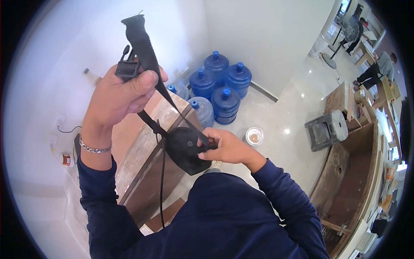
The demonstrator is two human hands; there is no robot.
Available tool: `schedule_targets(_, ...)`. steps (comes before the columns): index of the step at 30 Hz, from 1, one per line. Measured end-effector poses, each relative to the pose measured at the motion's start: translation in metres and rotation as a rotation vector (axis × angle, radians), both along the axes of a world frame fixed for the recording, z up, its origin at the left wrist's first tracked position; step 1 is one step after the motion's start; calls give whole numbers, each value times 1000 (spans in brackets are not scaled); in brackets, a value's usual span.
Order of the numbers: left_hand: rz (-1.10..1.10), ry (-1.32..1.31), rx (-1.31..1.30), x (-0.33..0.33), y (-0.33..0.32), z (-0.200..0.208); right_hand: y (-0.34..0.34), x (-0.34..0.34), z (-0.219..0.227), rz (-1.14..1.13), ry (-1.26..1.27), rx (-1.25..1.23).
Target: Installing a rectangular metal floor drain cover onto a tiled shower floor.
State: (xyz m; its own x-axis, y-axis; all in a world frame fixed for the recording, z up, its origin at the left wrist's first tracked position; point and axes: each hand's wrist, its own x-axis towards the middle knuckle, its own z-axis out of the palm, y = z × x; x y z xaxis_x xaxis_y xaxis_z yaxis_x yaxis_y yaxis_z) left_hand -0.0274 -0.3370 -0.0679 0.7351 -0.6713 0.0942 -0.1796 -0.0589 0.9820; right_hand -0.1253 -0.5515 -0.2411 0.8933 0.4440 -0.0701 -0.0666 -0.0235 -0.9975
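Note:
My left hand [125, 93], raised at the upper left, grips a black side-release buckle [127, 69] and the webbing threaded through it. The loose end of the black strap [140, 39] sticks up above my fingers. From there the strap runs down to my right hand [226, 149], whose thumb and fingers pinch it. A black pouch-like bag [183, 151] hangs beneath, joined to the webbing and partly behind my right hand. A thin black cord [162, 190] dangles from beside it.
A wooden cabinet [148, 142] stands left, below the bag. Several blue water jugs [225, 103] fill the corner ahead. An open tub [254, 137] sits on the floor. To the right are a dark plastic stool [326, 131] and a wooden box frame [345, 181]. Other people [381, 67] are farther off.

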Motion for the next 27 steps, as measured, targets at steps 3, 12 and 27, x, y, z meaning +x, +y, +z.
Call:
schedule_targets(3, -100, -36, 7, 6, 4, -4, 2, 0, 2, 1, 60, 237)
schedule_targets(12, -98, -33, 14, -1, 14, -14, -16, -11, 0, -35, 129, 582)
schedule_targets(27, 100, 99, 331, -31, 19, -43, 8, -25, 37, -122, 35, 771)
